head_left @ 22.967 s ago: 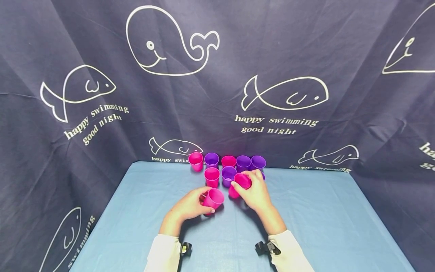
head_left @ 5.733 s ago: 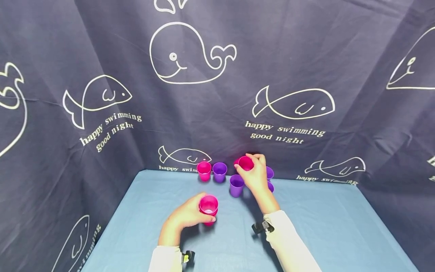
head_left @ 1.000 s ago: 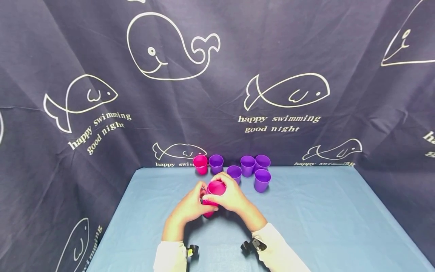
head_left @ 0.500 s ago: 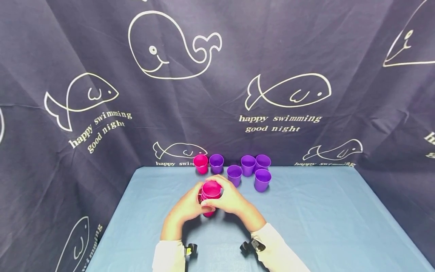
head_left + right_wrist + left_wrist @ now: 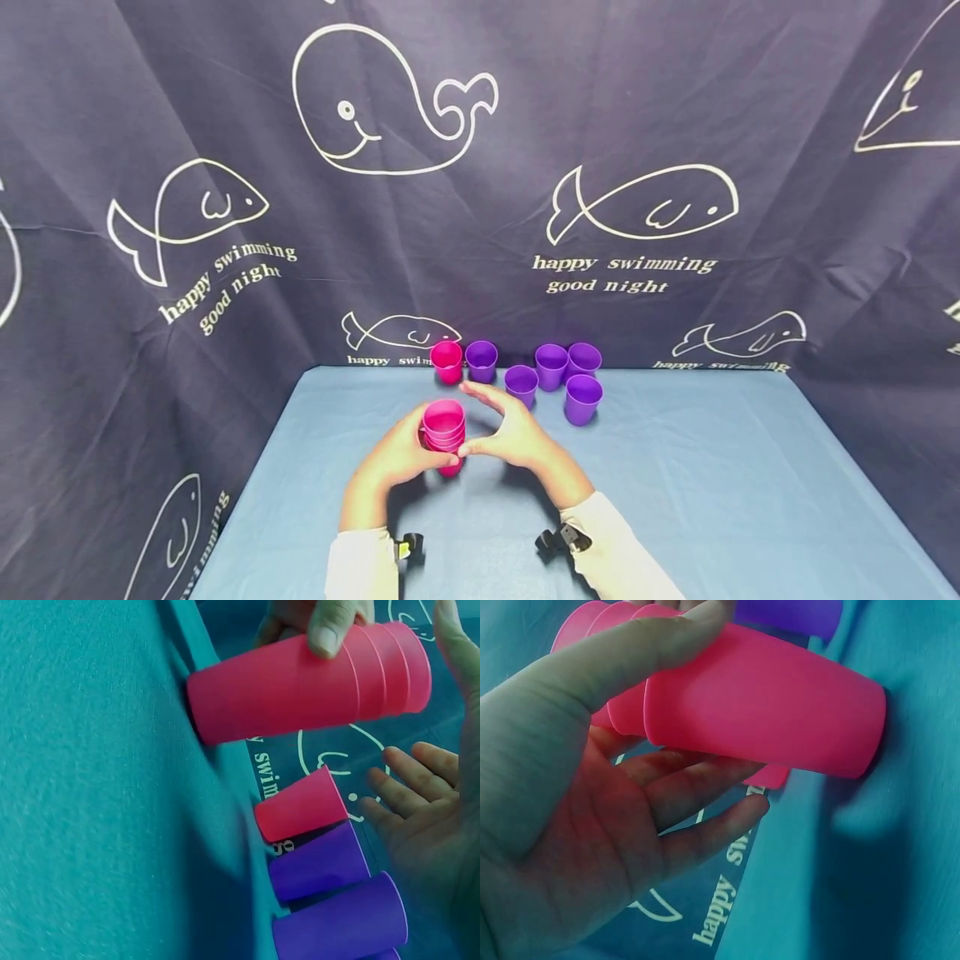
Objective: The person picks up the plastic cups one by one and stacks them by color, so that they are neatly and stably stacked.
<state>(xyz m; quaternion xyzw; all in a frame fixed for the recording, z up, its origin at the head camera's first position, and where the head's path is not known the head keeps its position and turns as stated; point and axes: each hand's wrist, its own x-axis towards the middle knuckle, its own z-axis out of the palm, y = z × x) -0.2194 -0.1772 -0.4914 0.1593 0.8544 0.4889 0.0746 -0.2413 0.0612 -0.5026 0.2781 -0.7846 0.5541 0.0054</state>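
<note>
My left hand (image 5: 403, 452) grips a stack of nested pink cups (image 5: 444, 432), my thumb laid along the near side and my fingers passing round the far side. The stack is upright with its mouth up, over the near middle of the blue tablecloth (image 5: 675, 500); several rims show one below another near the top. Its base is at the cloth or only just above it, I cannot tell which.

My right hand (image 5: 517, 437) is just beside the stack, open and holding nothing, its fingers and thumb spread apart and the palm turned towards the cups. In the right wrist view a gap shows between those fingers and the pink rims.

Beyond my hands, by the foot of the dark curtain (image 5: 600, 92), a single pink cup (image 5: 447, 363) stands upright with a purple cup (image 5: 482, 363) close on its right. Further right, two more purple ones, the inner back cup (image 5: 551, 368) and the outer back cup (image 5: 584, 358), stand close together. A nearer purple cup (image 5: 521, 385) is a little forward and left of that pair, and the front right purple cup (image 5: 582, 402) stands in front of it. White sleeves (image 5: 626, 554) cover my forearms.
</note>
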